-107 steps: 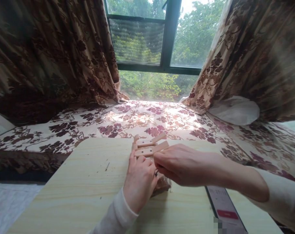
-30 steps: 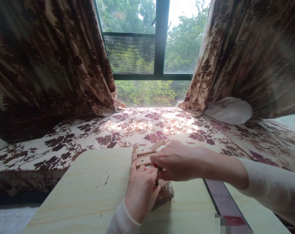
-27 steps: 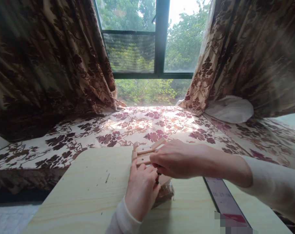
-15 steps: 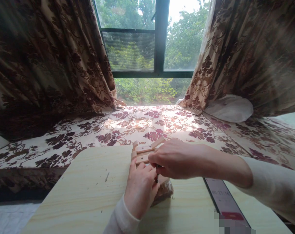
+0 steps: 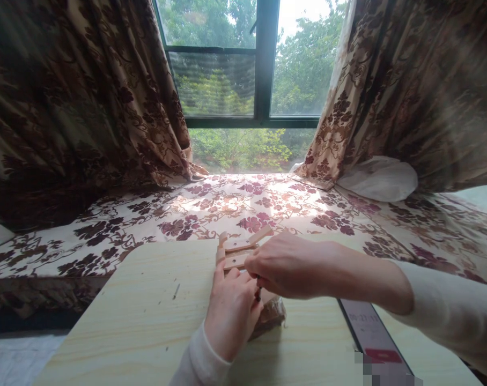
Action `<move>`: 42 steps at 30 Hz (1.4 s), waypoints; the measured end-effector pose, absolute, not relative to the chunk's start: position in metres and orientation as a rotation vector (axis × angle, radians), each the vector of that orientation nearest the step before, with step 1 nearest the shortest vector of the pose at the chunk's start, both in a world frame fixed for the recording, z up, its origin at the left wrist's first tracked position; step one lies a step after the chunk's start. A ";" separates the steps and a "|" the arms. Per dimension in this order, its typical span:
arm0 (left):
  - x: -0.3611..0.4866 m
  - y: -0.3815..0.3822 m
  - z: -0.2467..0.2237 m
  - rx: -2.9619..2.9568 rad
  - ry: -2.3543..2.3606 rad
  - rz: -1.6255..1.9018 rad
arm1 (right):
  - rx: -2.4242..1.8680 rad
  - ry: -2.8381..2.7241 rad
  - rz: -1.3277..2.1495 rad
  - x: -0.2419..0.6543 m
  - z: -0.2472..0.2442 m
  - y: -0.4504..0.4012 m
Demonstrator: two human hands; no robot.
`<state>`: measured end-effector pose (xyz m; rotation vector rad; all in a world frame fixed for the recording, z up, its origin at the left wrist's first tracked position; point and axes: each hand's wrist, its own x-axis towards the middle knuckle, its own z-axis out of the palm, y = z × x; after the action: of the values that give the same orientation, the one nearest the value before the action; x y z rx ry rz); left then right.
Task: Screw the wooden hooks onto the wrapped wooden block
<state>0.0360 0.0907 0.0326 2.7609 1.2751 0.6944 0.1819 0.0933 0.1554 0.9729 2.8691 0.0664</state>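
A small light-wood slatted piece [image 5: 238, 261], with dark screw heads in its slats, lies at the table's far edge. My left hand [image 5: 233, 308] is closed on its near side, fingers bent over the wood. From above and the right, my right hand [image 5: 283, 265] pinches a thin dark tool [image 5: 258, 294], which stands roughly upright beside my left fingertips. Its tip and most of its length are hidden, so its kind is unclear. Beneath the near end sits a brown block [image 5: 270, 317], which looks wrapped in clear film.
The pale wooden table [image 5: 118, 316] bears a small screw-like piece [image 5: 176, 291] and dark specks on the left. A phone [image 5: 372, 329] with a timer lies on the right. Behind are a flowered cover [image 5: 255, 201], curtains and a white plastic bag [image 5: 380, 179].
My right hand and forearm have shifted and turned slightly, still on the thin dark tool. My left hand and the wooden piece stay in place.
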 end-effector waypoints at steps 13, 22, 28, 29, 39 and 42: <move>0.034 0.089 0.027 2.745 1.313 0.756 | 0.956 2.856 0.080 0.173 0.155 0.093; 0.035 0.089 0.029 2.741 1.298 0.783 | 1.063 2.810 0.073 0.175 0.157 0.089; 0.034 0.085 0.033 2.733 1.314 0.835 | 0.972 2.849 0.060 0.167 0.161 0.086; 0.034 0.085 0.034 2.733 1.310 0.844 | 0.972 2.846 0.059 0.166 0.159 0.086; 0.034 0.086 0.034 2.736 1.301 0.857 | 1.107 2.796 0.078 0.159 0.162 0.085; 0.035 0.087 0.034 2.732 1.305 0.830 | 1.030 2.834 0.056 0.164 0.153 0.087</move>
<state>0.0350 0.0870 0.0338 2.7318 1.3051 0.8302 0.1642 0.0867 0.1529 1.0302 2.8340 0.0559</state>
